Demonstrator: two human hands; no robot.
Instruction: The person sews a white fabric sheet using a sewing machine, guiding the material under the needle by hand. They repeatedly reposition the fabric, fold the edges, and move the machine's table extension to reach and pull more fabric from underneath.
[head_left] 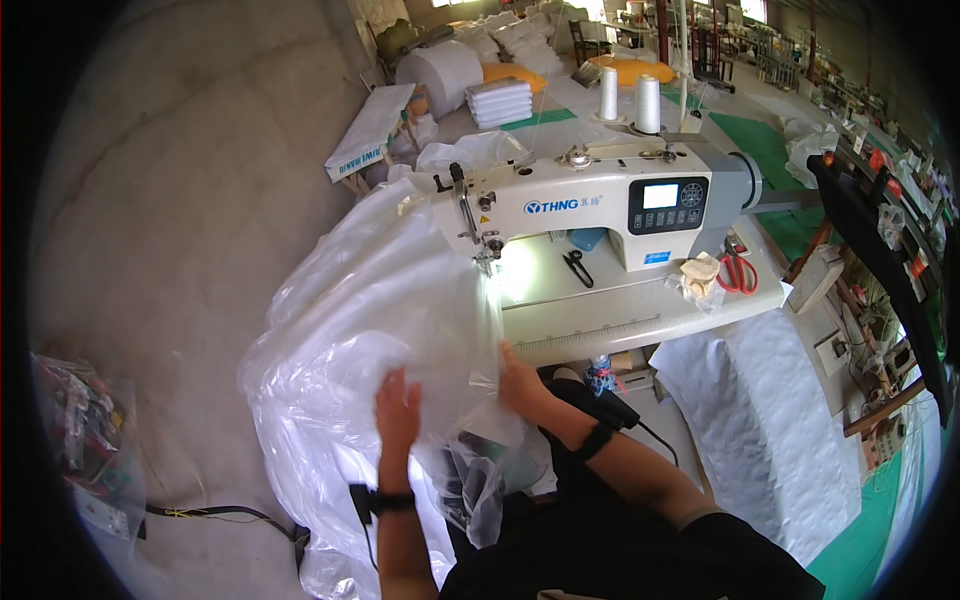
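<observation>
A big translucent white plastic sheet (340, 290) drapes over the left end of the sewing machine table and down around my lap. My left hand (398, 405) lies on it with fingers stretched out, slightly blurred. At the sheet's right edge, just off the table's front, my right hand (522, 385) is closed on the plastic; its fingertips are partly hidden. Ahead stands the white industrial sewing machine (590, 200), its lamp lit. The sheet's edge runs up to the presser foot (487, 262), at the needle end.
Black thread snips (578, 268), red-handled scissors (738, 272) and a cream-coloured lump (700, 275) lie on the machine table (600, 325). Two white thread cones (648, 105) stand behind. Silvery-white sheeting (760, 420) hangs at right. A bag of odds and ends (85, 430) sits far left.
</observation>
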